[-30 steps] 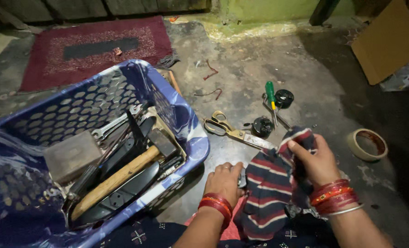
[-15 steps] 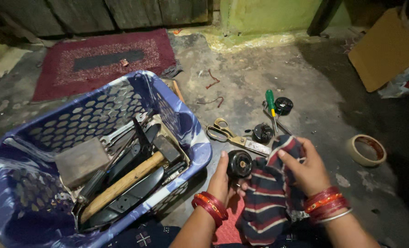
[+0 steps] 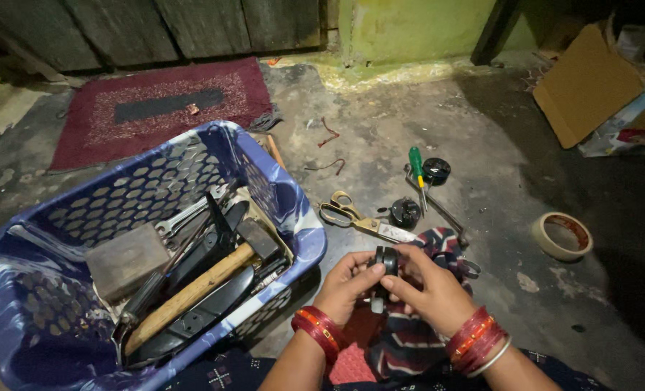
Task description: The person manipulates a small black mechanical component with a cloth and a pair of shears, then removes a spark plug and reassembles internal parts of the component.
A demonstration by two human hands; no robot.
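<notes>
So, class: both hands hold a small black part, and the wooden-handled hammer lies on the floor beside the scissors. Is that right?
Not quite. Both hands do hold the small black part, but the head view shows the hammer lying inside the blue basket, apart from the scissors.

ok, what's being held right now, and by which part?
Both hands, left hand and right hand, hold a small black round part, fingers pinching its rim from either side, above the striped cloth.

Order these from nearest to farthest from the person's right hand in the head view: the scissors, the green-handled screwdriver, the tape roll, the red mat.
1. Scissors, just above the right hand.
2. Green-handled screwdriver, farther up the floor.
3. Tape roll, off to the right.
4. Red mat, far upper left.
</notes>
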